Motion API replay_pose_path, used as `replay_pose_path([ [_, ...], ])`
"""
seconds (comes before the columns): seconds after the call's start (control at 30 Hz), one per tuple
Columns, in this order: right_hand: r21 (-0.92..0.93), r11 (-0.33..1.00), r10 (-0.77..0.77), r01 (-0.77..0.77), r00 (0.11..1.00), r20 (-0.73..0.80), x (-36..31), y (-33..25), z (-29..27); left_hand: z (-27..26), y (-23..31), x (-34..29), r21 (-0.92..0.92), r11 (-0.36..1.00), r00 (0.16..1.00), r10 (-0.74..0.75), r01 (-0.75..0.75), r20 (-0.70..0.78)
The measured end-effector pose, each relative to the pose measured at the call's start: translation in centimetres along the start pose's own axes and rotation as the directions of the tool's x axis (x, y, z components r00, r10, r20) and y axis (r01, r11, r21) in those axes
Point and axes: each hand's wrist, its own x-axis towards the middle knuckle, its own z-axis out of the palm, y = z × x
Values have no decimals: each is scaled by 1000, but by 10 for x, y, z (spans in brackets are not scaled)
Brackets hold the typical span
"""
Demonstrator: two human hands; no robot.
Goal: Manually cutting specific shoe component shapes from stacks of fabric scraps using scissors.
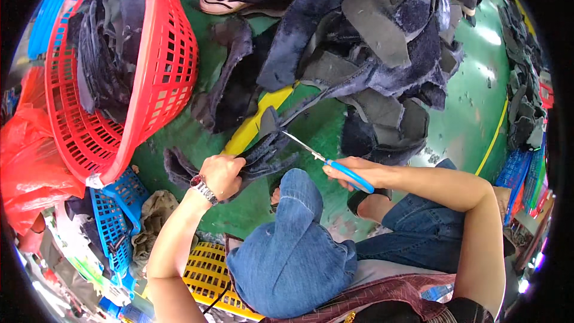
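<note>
Dark strips of fleecy fabric (263, 154) are bunched in my left hand (221, 178), which is closed round them above the floor. My right hand (362, 174) grips a pair of scissors (345, 172) by its blue handles. The metal blades point up and left toward the held strips, and look closed or nearly so. One long strip runs from near the blade tips up to a heap of navy and grey fabric scraps (382, 30) on the floor ahead. My left fingers hide part of the held fabric.
A large red plastic basket (170, 54) at the left holds dark fabric pieces (110, 48). Beside it are red plastic bags (36, 161) and a blue basket (110, 221). A yellow crate (209, 275) stands by my legs. Someone's shoe (222, 1) is beyond the heap.
</note>
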Motion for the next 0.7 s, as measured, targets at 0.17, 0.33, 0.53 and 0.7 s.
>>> replay_pose_path([
  [0.17,217,976,-16,16,1000,-2,22,2,10,-1,5,2,19,1000,1000,3,-3,5],
  [0.33,271,962,-23,31,999,-31,33,-2,9,-3,13,7,47,999,1000,12,-12,6],
  [0.53,59,995,-71,83,980,-183,41,-18,11,-1,16,10,56,998,999,0,-2,33],
  [0.7,-45,995,-97,88,959,-268,49,-17,11,-1,9,9,47,998,1000,-29,28,6],
])
